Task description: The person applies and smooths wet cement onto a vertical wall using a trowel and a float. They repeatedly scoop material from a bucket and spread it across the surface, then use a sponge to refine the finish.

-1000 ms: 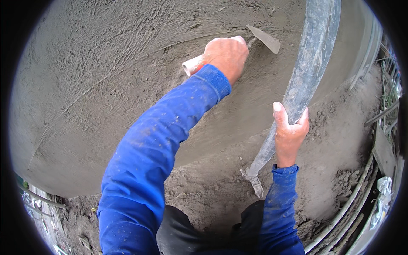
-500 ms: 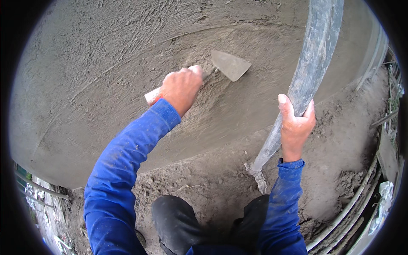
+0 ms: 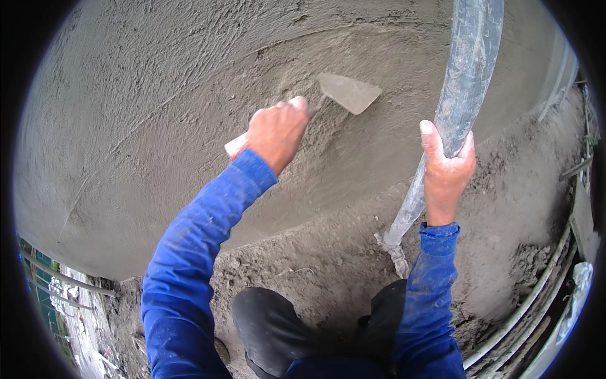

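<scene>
Well, your left hand (image 3: 278, 129) is closed in a fist around the handle of a trowel (image 3: 350, 93), knuckles up, with the pale butt of the handle poking out behind it and a touch of orange-red just by your grip. The trowel's blade is a dull grey, wide and flat, tapering toward a blunt end, and smeared to nearly the shade of the plaster around it. It lies over the upper middle of the grey plastered surface (image 3: 158, 164), to the right of your fist; whether it presses on the plaster or sits just off it, you cannot tell from here.

Your right hand (image 3: 448, 161) is curled around a long grey bar (image 3: 470, 63), thumb on its left side and fingers on its right. The bar runs from the upper edge down past your hand, looks scuffed and streaked with whitish dried mortar, and narrows toward its lower end, where a pale crusted lump (image 3: 396, 254) sits near your knee. Around the blade the plaster is rough and ridged; lower down it looks smoother, meeting the crumbly grey ground (image 3: 284, 252) in front of your dark trousers (image 3: 268, 322).
</scene>
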`<act>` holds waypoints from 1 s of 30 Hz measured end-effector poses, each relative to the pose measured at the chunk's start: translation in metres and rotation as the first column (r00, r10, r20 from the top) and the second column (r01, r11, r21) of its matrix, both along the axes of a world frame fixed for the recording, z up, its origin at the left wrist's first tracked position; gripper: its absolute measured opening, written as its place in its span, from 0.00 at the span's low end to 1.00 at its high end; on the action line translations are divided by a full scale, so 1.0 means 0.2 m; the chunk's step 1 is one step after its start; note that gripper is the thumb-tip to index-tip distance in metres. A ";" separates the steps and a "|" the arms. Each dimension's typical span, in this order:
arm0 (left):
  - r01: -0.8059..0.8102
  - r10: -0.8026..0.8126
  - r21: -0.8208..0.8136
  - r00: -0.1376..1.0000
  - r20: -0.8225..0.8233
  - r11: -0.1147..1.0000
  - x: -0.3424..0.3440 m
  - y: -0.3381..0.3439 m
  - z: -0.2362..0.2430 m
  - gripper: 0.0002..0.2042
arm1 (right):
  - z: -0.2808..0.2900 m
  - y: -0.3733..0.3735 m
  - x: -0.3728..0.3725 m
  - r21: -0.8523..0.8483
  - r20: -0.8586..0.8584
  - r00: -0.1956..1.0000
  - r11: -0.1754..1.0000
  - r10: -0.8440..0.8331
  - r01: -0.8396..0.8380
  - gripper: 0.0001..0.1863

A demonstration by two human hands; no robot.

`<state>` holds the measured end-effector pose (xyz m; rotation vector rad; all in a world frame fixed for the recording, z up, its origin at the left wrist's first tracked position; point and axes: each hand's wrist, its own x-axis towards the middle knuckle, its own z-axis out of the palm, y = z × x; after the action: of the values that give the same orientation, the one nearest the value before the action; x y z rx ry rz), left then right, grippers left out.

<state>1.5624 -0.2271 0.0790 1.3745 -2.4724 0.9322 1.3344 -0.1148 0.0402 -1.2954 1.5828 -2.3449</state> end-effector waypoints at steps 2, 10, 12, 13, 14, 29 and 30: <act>0.028 -0.026 -0.055 0.999 0.036 0.998 -0.06 -0.07 -0.03 0.08 | 0.01 0.01 0.03 -0.003 0.027 0.998 0.999 0.048 -0.048 0.19; -0.121 0.111 0.073 0.985 0.131 0.990 0.19 0.02 -0.28 0.07 | 0.02 0.03 0.00 0.008 0.018 0.995 0.995 0.095 -0.095 0.18; -0.190 0.172 0.111 0.972 0.159 0.975 0.31 0.07 -0.37 0.06 | 0.02 0.04 0.00 0.015 0.022 0.997 0.997 0.079 -0.079 0.18; -0.214 0.195 0.101 0.966 0.172 0.972 0.40 0.10 -0.42 0.06 | 0.02 0.04 0.01 0.023 0.018 0.996 0.996 0.090 -0.090 0.18; -0.235 0.216 0.089 0.959 0.182 0.968 0.47 0.12 -0.46 0.06 | 0.02 0.04 0.01 0.030 0.012 0.995 0.995 0.097 -0.098 0.19; -0.103 0.102 -0.048 0.995 -0.018 0.994 0.45 0.05 0.07 0.08 | -0.02 -0.01 0.01 0.022 -0.048 0.999 1.000 -0.003 0.004 0.18; -0.101 0.101 -0.052 0.995 -0.006 0.994 0.47 0.05 0.07 0.07 | -0.02 -0.01 0.03 0.033 -0.032 0.999 0.999 0.014 -0.013 0.18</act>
<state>1.6568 -0.2170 0.0931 1.4944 -2.3779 1.0074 1.3399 -0.1161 0.0366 -1.3398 1.6096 -2.2914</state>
